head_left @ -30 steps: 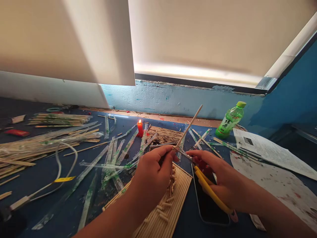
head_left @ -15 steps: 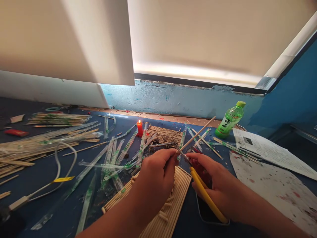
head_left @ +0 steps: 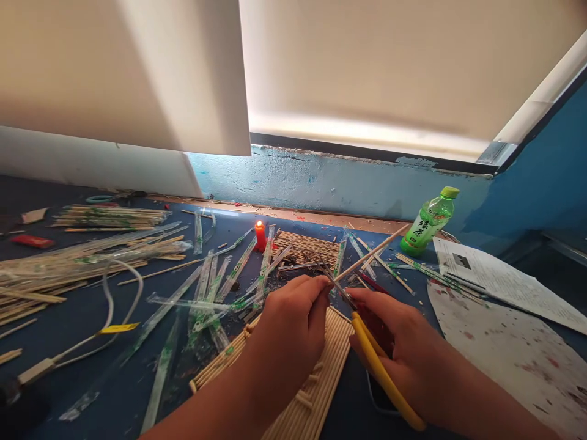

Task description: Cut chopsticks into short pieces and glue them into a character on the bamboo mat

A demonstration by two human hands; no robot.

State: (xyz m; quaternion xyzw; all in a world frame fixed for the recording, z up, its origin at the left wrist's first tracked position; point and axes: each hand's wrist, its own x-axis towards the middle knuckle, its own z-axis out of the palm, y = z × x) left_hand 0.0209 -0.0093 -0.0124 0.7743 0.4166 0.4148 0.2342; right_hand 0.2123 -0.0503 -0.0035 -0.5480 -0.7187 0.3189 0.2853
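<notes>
My left hand pinches the near end of a thin wooden stick, which slants up to the right. My right hand is closed around yellow-handled scissors, their metal blades crossing the stick just beyond my left fingertips. Whether the blades bite into the stick I cannot tell. Below my hands lies a panel of wooden sticks set side by side, with short cut pieces on top. My left hand and forearm hide part of this panel.
A lit red candle stands behind my hands, near a darkened stick panel. Plastic wrappers and stick bundles cover the left. Rightward are a green tea bottle, printed paper, a stained sheet and a white cable far left.
The stick has tipped lower, its far end shifting right and down. The scissors' handles have moved slightly with my right hand. My left hand keeps its pinch.
</notes>
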